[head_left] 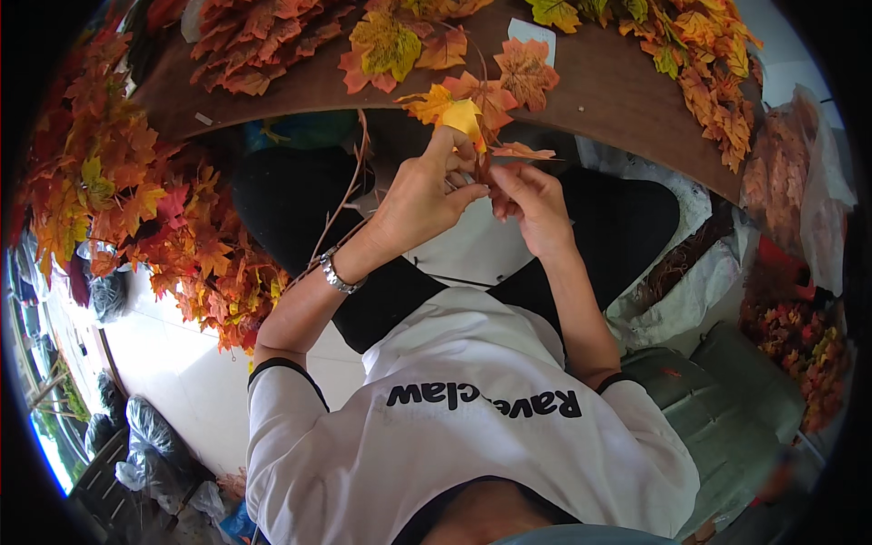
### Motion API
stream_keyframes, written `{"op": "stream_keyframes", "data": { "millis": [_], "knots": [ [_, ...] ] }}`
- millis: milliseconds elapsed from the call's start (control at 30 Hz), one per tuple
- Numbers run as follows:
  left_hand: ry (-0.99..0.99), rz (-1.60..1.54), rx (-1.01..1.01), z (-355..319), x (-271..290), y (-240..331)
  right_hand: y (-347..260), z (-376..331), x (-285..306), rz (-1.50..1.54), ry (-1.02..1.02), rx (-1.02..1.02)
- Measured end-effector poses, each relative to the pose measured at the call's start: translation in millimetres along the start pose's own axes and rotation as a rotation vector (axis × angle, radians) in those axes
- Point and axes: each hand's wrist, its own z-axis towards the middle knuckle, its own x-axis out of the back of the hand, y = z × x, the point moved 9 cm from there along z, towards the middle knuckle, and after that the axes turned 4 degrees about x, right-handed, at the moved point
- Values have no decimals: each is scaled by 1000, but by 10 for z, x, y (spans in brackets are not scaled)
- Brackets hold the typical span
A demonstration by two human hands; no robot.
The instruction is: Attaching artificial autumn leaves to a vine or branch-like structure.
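Observation:
My left hand point(420, 193), with a metal watch on its wrist, is closed just below the table's edge. Its thumb and fingers pinch the stem of an artificial maple-leaf vine beside a yellow leaf point(461, 118). Close by on the right, my right hand point(536, 202) is closed too, thumb and fingers meeting at the same stem; the exact gripping point is partly hidden. Orange leaves point(527, 74) of the vine spread above both hands onto the table. A bare brown stem point(341, 202) hangs down to the left, passing behind my left forearm.
The brown curved table point(300, 100) carries a pile of red-orange leaves point(259, 41), a white card point(534, 38) and orange-yellow foliage point(704, 82) at its right. Dense leaf garlands point(136, 195) hang at the left. Plastic-wrapped leaves point(779, 168) and a green chair point(699, 409) are on the right.

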Motion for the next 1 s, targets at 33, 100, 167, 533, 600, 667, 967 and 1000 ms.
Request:
{"op": "stream_keyframes", "data": {
  "millis": [33, 100, 167, 533, 600, 667, 967, 1000],
  "knots": [
    [-2, -6, 11, 0, -39, -53, 15, 23, 2, -33, -11, 32],
    [21, 54, -57, -1, -65, -79, 32, 63, -53, -28, -18, 53],
    [27, 4, -10, 4, -65, -150, 67, 110, -31, -39, -16, 102],
    [-279, -531, 345, -214, -135, -547, -119, -11, -112, -85, 67, 280],
    [-292, -538, 357, -245, -133, -632, -130, -22, -222, 50, 25, 181],
    [-421, -793, 289, -299, -183, -598, -101, 19, -269, 152, -43, 115],
    [-255, -1003, 351, -337, -197, -654, -46, 10, -363, 205, -19, 62],
    [-259, -1001, 351, -345, -211, -661, -76, 0, -390, 179, -2, 69]
  ]
}}
